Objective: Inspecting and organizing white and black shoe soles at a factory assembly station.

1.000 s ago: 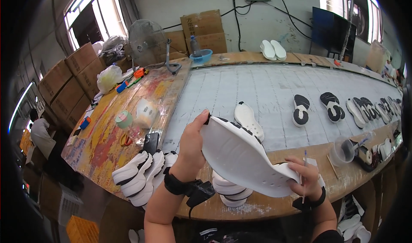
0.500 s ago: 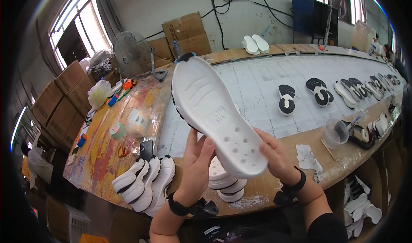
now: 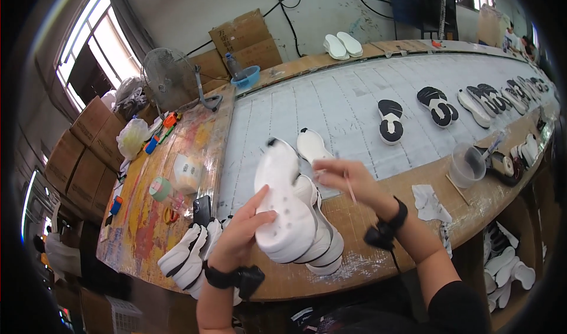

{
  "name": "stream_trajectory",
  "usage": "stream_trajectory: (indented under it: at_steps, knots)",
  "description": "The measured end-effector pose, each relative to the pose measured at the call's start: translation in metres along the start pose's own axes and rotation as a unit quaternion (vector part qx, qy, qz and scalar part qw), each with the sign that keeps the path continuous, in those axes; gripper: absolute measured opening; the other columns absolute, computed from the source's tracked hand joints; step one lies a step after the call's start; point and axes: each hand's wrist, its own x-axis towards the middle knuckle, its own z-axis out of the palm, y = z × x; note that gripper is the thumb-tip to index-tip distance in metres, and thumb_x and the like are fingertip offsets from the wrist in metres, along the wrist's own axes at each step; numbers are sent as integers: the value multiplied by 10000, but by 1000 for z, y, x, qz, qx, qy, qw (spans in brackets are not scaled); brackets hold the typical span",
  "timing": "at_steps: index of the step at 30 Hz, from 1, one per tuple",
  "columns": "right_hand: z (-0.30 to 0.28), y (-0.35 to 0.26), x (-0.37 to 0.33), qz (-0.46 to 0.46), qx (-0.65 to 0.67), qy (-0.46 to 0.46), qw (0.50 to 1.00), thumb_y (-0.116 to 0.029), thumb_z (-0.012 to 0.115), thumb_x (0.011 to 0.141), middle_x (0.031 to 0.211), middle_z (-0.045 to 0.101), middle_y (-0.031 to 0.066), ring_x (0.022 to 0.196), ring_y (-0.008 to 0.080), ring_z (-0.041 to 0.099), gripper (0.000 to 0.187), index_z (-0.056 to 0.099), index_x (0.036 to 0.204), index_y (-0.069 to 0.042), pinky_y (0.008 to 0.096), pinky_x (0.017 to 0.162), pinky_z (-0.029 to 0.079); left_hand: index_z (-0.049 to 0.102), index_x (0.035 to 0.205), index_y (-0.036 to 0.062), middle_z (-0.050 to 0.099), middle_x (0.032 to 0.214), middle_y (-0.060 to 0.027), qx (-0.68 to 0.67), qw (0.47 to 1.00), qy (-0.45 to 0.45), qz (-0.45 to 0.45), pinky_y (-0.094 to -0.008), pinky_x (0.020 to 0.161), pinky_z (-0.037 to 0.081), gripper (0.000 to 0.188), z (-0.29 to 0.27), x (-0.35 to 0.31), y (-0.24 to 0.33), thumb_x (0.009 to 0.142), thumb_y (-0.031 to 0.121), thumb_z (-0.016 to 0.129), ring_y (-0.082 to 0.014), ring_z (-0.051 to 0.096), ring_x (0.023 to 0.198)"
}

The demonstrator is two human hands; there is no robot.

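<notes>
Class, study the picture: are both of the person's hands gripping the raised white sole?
No: only the left hand grips the white sole; the right hand, with a thin stick, is apart from it.

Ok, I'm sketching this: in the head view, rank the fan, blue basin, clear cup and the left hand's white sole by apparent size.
1. White sole in the left hand
2. Fan
3. Clear cup
4. Blue basin
Nearness to the camera enlarges the first and third; true sizes may differ.
</notes>
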Motion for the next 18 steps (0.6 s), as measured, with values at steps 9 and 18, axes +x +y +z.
stream_trajectory:
  at_steps: [9, 18]
  knots:
    - [-46, 197, 62, 182, -412, 192, 872, -259, 632, 690, 876, 583, 188, 803, 309, 572, 400, 532, 959, 20, 382, 702, 455, 636, 931, 28, 552, 965, -119, 576, 810, -17, -106, -264, 732, 403, 381, 4, 34, 22, 849, 369, 488, -178, 506, 813]
    - [-61, 46, 43, 248, 175, 134, 943, -125, 499, 762, 938, 536, 61, 828, 150, 518, 303, 497, 1059, -65, 308, 667, 423, 541, 1067, -34, 486, 1129, -203, 455, 885, 4, 99, -324, 881, 366, 471, -28, 50, 3, 842, 379, 503, -282, 439, 1073]
